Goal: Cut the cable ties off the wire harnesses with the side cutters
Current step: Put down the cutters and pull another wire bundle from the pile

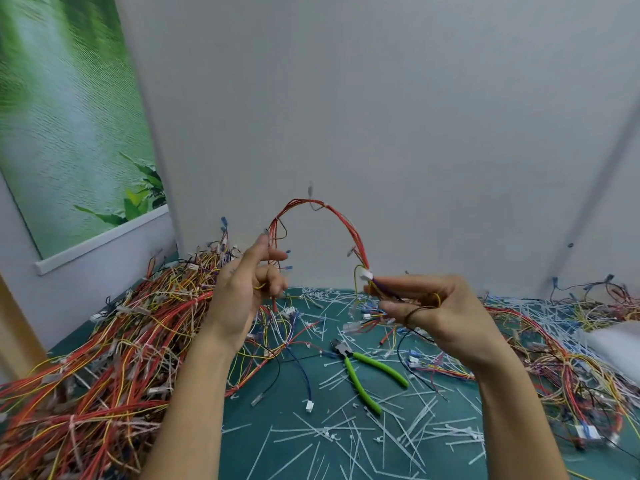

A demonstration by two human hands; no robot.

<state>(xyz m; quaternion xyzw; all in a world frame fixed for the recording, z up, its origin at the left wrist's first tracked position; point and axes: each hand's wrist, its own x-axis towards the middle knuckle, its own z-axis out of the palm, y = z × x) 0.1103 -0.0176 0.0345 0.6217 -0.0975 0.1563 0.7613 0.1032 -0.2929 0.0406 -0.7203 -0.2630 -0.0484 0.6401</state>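
A wire harness point(341, 220) of mostly red wires arches in the air between my two hands, with a pale cable tie point(313, 199) near its top. My left hand point(242, 289) holds its left end, fingers curled round the wires. My right hand point(426, 306) pinches the other end by a white connector point(366, 275), thin wires trailing over its fingers. The side cutters point(363, 370), with green handles, lie on the teal mat below and between my hands; neither hand touches them.
A large heap of tied harnesses point(104, 341) fills the left of the teal mat point(294, 445). Looser harnesses point(571, 358) lie on the right. Several cut white tie pieces point(398, 427) litter the mat. A grey wall point(381, 116) stands close behind.
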